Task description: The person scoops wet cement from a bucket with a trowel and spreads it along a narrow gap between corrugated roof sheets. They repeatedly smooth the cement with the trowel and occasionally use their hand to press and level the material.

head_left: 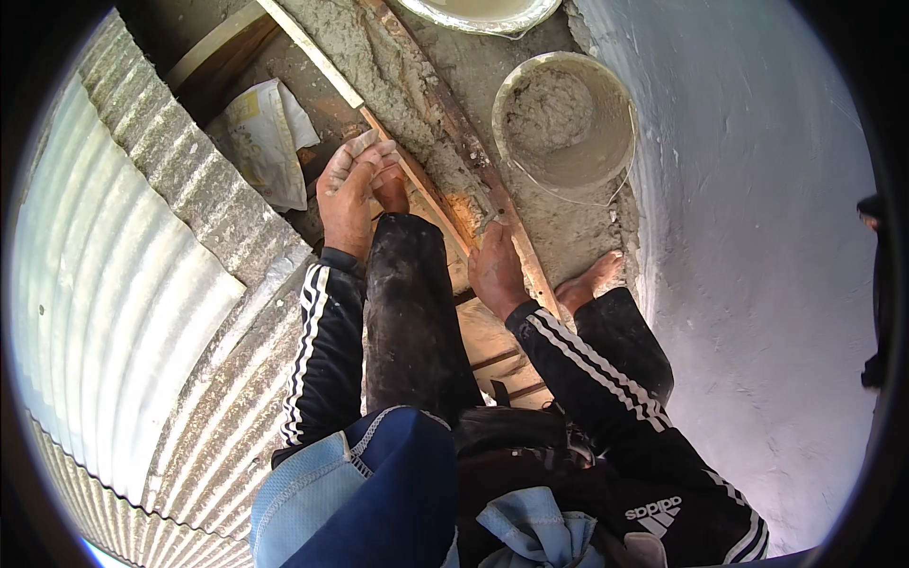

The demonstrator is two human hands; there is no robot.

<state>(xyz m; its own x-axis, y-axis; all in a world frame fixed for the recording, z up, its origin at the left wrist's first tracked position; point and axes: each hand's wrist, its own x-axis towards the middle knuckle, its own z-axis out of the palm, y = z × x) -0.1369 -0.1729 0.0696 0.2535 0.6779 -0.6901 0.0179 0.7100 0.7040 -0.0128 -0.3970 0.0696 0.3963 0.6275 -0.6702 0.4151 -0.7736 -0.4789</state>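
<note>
My left hand [355, 194], its fingertips coated in grey mortar, is raised above my bare left foot [390, 189]. Its fingers are bent together, and anything between them is too small to make out. Lower and to the right, my right hand [497, 268] is closed at the edge of a long brown wooden board [473, 151], its grip partly hidden. A narrow wooden strip [426, 185] runs between the two hands. Orange sawdust [464, 210] lies beside the strip, and rough grey mortar [383, 71] fills the gap between strip and board.
A bucket of grey mortar [565, 118] with a wire handle stands at the upper right, below a second pale bucket [478, 17]. Corrugated roofing sheets [133, 284] cover the left. A grey plastered wall [748, 237] rises on the right. A white sack [265, 137] lies beyond the roofing.
</note>
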